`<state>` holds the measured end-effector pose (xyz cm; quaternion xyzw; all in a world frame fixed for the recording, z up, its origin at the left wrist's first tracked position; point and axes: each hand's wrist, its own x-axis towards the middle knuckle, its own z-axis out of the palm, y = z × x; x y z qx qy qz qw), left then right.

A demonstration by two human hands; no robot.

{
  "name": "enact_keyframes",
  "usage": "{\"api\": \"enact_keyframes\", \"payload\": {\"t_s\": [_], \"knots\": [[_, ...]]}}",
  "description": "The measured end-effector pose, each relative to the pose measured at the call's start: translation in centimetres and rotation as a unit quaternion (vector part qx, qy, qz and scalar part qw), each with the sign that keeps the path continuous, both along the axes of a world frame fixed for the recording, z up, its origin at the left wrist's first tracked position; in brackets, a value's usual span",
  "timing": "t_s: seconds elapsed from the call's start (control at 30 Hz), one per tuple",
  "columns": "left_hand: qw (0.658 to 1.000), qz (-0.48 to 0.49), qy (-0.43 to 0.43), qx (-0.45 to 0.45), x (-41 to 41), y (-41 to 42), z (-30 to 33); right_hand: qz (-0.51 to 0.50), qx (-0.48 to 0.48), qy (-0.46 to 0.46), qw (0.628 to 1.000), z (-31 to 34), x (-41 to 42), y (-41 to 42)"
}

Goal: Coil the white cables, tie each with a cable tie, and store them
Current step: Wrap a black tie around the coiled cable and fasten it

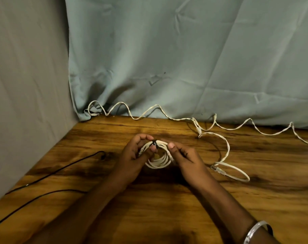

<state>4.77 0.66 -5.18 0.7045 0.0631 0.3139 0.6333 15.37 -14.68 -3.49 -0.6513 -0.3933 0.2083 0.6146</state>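
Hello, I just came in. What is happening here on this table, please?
A person is bundling cables at a wooden table. Both hands hold a coiled white cable: the left hand and the right hand grip it at its sides, and a black cable tie sits at the top of the coil. Another white cable lies uncoiled along the table's far edge. A thin black cord lies at the left.

Bare forearms, silver bangle (255, 231) on right wrist

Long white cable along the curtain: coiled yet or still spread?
Spread. The long white cable snakes loose across the table; only the small coil in both hands is wound, with a black tie.
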Motion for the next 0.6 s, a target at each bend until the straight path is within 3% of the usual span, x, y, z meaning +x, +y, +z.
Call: {"api": "enact_keyframes", "payload": {"t_s": [0.2,0.43,0.6], "knots": [[0.997,0.079,0.011,-0.017,0.0,0.9,-0.2,0.054,-0.011,0.011,0.998,0.0,0.4,-0.5],[0.997,0.067,0.044,-0.005,0.1,1.5,-0.8,-0.101,0.041,0.068,0.992,-1.3,1.5,0.4],[0.992,0.110,0.035,-0.058,0.1,0.7,-0.9,-0.159,0.062,0.094,0.981,-1.7,0.5,1.1]]}}
